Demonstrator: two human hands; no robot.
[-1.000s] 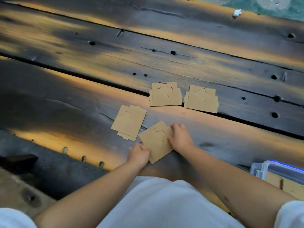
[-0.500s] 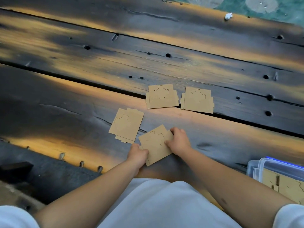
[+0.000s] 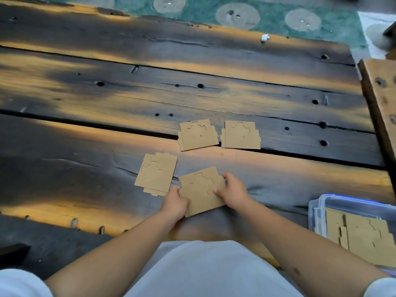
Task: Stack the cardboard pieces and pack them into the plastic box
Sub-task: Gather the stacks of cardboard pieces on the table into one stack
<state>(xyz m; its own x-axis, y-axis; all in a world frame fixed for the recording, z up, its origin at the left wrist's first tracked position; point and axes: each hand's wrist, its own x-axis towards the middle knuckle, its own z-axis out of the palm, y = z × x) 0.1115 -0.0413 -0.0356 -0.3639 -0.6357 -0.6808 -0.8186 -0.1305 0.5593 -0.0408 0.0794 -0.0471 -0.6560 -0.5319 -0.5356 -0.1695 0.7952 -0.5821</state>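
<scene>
On the dark, weathered plank counter, a flat brown cardboard piece with a cut-out outline lies leftmost. Just right of it, the left hand and right hand grip opposite edges of a small tilted stack of brown cardboard pieces. Beyond, two more cardboard stacks sit side by side. Far right, a clear plastic box holds cardboard pieces.
</scene>
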